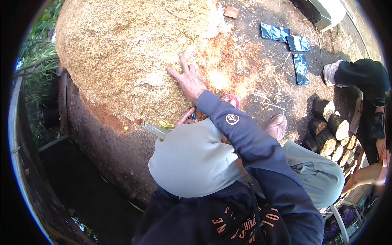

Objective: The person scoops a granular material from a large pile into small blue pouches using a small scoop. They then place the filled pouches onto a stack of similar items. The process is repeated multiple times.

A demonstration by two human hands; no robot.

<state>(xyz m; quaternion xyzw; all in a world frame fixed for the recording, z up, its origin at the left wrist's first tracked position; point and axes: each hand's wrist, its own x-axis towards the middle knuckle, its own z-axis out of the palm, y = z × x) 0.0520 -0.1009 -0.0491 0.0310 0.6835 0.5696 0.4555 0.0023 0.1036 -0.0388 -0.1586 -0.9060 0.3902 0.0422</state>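
Observation:
A large heap of pale, dry husks [128, 61] lies on the ground before me. My right hand [190, 82] rests against its near slope, fingers spread and holding nothing. My left hand [184, 118] shows just beyond my raised knee, at the heap's foot, partly hidden by the grey trouser leg. Its fingers close around a small dark-blue object [193, 116], perhaps a handle. A flat metal blade or strip [156, 130] sticks out from behind the same knee; whether it joins that object is hidden. Beside the blade is a yellow-green leaf [166, 124].
Several flat, dark plastic bags [301, 69] lie at the upper right. Filled black bags [327, 137] with pale tops are stacked at right, close to another person's leg [361, 76]. A brown square piece [231, 12] lies beside the heap; a metal rail [15, 137] runs along the left.

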